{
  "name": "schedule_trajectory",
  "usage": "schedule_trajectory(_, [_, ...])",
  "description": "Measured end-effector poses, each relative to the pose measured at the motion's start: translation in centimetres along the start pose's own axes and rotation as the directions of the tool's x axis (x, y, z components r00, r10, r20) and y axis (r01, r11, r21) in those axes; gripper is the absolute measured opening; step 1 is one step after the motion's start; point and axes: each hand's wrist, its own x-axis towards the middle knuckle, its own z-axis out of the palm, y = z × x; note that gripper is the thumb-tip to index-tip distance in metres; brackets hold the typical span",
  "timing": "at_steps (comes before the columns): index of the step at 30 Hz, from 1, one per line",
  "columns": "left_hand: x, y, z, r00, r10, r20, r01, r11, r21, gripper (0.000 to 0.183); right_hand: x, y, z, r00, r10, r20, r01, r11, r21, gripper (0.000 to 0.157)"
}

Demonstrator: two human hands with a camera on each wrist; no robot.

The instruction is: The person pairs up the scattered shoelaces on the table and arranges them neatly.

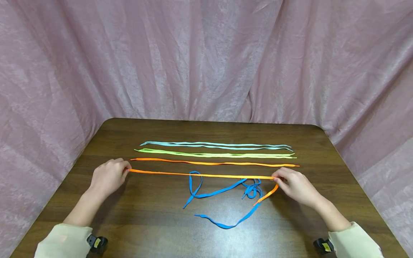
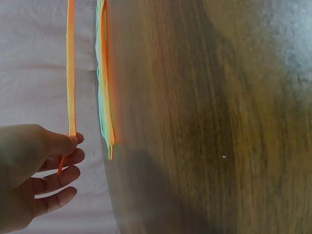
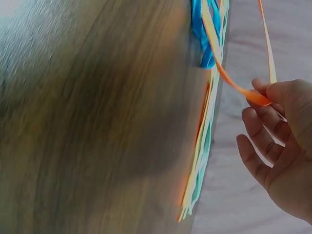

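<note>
An orange shoelace (image 1: 206, 175) is stretched straight between my two hands above the table. My left hand (image 1: 109, 175) pinches one end between thumb and index finger; in the left wrist view a short tip of the shoelace pokes out below that pinch. The right hand (image 1: 297, 185) pinches it farther along, and a loose tail (image 1: 269, 194) hangs from those fingers over the blue shoelaces. Blue shoelaces (image 1: 219, 192) lie loosely curled and partly tangled on the table, in front of and beneath the stretched one. A second orange shoelace (image 1: 213, 163) lies straight just behind.
Farther back, yellow-green shoelaces (image 1: 206, 155) and light blue shoelaces (image 1: 206, 144) lie in straight rows, roughly parallel. The brown wooden table (image 1: 155, 229) has rounded far corners. A pink curtain (image 1: 193, 64) hangs behind and along both sides.
</note>
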Motion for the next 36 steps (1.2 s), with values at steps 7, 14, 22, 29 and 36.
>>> schedule_trajectory(7, [0.2, -0.7, -0.6, 0.999, -0.03, 0.025, 0.03, 1.0, -0.002, 0.007, -0.7, 1.6, -0.2, 1.0, 0.024, 0.012, -0.024, 1.0, -0.019, 0.013])
schedule_trajectory(14, [0.5, -1.2, -0.8, 0.999, -0.044, 0.022, 0.044, 0.999, -0.001, 0.005, -1.2, 3.1, -0.7, 0.999, 0.037, -0.001, -0.037, 0.996, -0.078, 0.009])
schedule_trajectory(22, [1.0, -2.0, 0.1, 0.997, -0.059, 0.045, 0.059, 0.998, -0.005, 0.005, -1.6, 4.9, -1.2, 0.998, 0.068, -0.012, -0.069, 0.991, -0.114, 0.01])
schedule_trajectory(29, [2.0, -2.2, 0.8, 0.996, -0.051, 0.076, 0.051, 0.999, 0.003, 0.004, -1.7, 6.4, -1.4, 0.992, 0.123, 0.02, -0.119, 0.98, -0.162, 0.013])
schedule_trajectory(36, [3.0, -2.5, 1.8, 0.994, -0.057, 0.093, 0.057, 0.998, 0.002, 0.004, -1.6, 7.7, -1.4, 0.996, 0.09, -0.007, -0.09, 0.978, -0.19, 0.011])
